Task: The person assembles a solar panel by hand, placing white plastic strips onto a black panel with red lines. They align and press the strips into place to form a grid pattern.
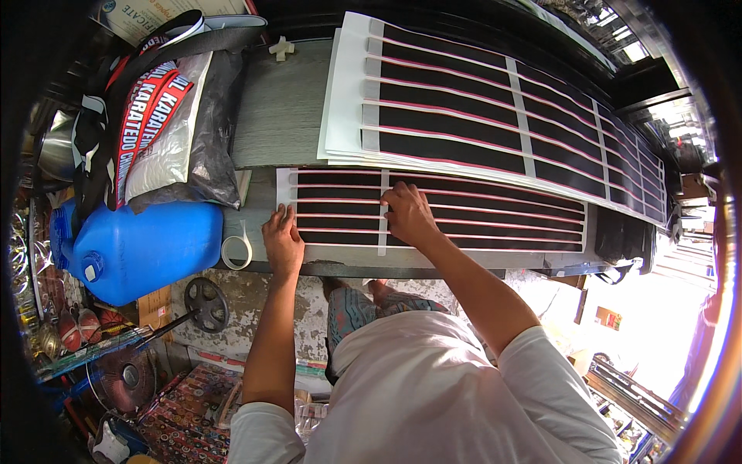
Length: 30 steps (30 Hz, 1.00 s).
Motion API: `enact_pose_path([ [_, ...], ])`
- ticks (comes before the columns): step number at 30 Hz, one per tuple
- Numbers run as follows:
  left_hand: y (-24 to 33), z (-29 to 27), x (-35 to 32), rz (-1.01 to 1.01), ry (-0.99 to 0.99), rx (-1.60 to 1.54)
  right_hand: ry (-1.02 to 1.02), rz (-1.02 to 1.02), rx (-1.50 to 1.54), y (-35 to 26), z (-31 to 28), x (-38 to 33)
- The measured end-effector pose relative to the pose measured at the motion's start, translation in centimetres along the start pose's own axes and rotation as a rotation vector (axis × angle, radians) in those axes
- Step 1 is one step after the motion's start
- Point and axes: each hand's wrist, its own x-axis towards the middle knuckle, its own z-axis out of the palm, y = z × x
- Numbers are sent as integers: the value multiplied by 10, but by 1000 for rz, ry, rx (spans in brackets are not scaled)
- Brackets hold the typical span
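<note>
A white sheet (495,249) carrying long black strips with pink edges lies along the near edge of a grey table (278,116). My left hand (283,241) rests flat on the sheet's left end, fingers spread. My right hand (407,214) presses on the strips beside a pale vertical tape band (382,232), fingers bent, pinching at the strip surface. A stack of similar striped sheets (495,108) lies further back on the table.
A roll of tape (236,252) sits at the table edge left of my left hand. A blue plastic jerrycan (139,247), a grey plastic bag (201,131) and red-and-white lanyards (147,116) crowd the left side. A fan (124,375) stands below.
</note>
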Motion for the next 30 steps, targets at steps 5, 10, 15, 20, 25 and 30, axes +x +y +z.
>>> enact_pose_path([
  [5,0,1,1,0,-2,11,-74,42,-106,-4,9,12],
  [10,1,0,1,-3,-18,9,-94,113,-130,-14,5,11],
  [15,-2,0,1,11,-26,7,-32,112,-174,-12,7,5],
  [20,-2,1,0,8,-15,18,-56,104,-233,-13,7,5],
  [25,0,3,-1,22,8,17,-81,125,-251,-17,10,6],
  [30,-7,5,-3,46,7,17,6,102,-248,-17,14,-3],
])
